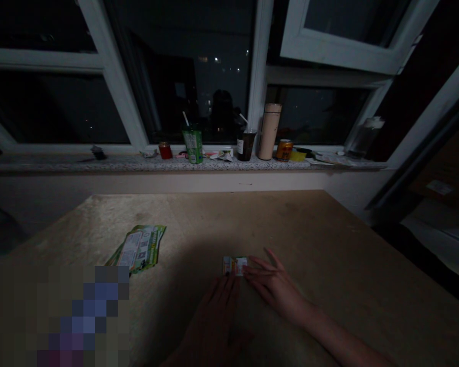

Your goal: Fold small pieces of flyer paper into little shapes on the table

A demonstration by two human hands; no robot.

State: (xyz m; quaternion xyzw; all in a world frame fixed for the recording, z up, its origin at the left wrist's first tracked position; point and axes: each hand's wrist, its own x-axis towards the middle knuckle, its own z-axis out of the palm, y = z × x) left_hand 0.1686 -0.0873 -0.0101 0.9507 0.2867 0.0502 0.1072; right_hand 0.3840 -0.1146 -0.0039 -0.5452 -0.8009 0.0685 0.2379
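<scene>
A small printed packet (229,266), coloured green, white and red, lies flat on the brown tabletop. My left hand (219,308), in deep shadow, reaches up to its lower edge with the fingers stretched out. From the right comes my right hand (277,285), its fingers spread and the tips touching or just over the packet's right end. Neither hand is closed around anything. What is printed on the packet is too dim to read.
Green printed pouches (145,247) lie at the table's left, beside a pixelated patch. On the windowsill (214,165) stand a green cup (193,145), a dark cup with a straw (246,145), a beige flask (270,132), an orange can (284,150) and a red jar (165,150).
</scene>
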